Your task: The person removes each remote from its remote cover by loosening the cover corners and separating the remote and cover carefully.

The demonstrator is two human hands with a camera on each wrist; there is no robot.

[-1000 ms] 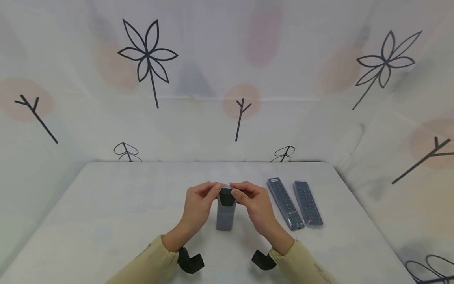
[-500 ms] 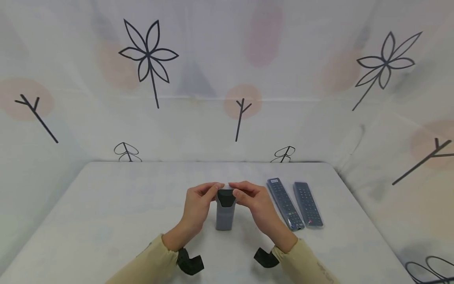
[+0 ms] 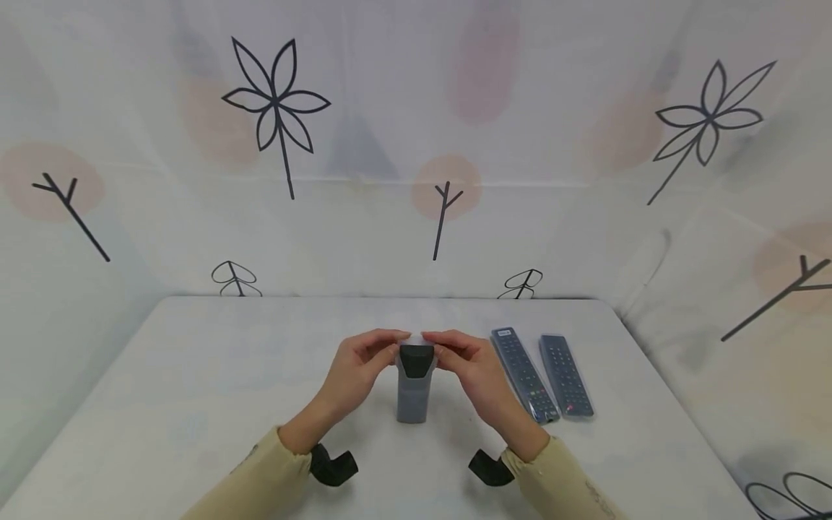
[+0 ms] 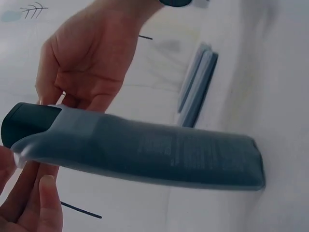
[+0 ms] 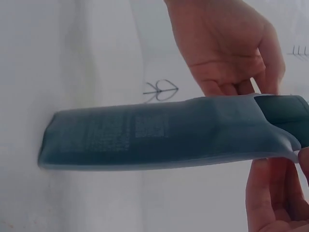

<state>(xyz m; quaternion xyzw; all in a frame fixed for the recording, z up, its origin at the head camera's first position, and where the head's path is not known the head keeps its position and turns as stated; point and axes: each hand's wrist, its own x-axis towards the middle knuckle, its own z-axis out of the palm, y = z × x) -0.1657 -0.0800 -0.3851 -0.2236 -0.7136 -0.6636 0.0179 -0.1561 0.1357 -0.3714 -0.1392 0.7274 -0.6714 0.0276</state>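
- Your left hand (image 3: 360, 368) and right hand (image 3: 471, 372) both pinch the open end of a clear plastic sleeve (image 3: 414, 396) at the middle of the table (image 3: 195, 390), fingertips nearly meeting over the top.
- Inside the sleeve sits a black remote (image 3: 416, 360); only its top end shows bare, the rest reads grey through the plastic.
- Sleeve's closed end rests on the table near you; the held end is tilted up.
- Left wrist view: the sleeve (image 4: 145, 150) runs across the frame, the remote's dark end (image 4: 29, 123) poking out at the left. Your right hand (image 4: 91, 58) sits behind it; your left-hand fingers (image 4: 46, 203) are cut off at the bottom corner.
- Right wrist view: same sleeve (image 5: 159, 133); your right-hand fingers are cropped at the lower right edge.
- There's a block of printed text on the sleeve, too blurred to read.
- Two more wrapped remotes (image 3: 542, 375) lie side by side to the right of your right hand, apart from it. Button legends too small to make out.
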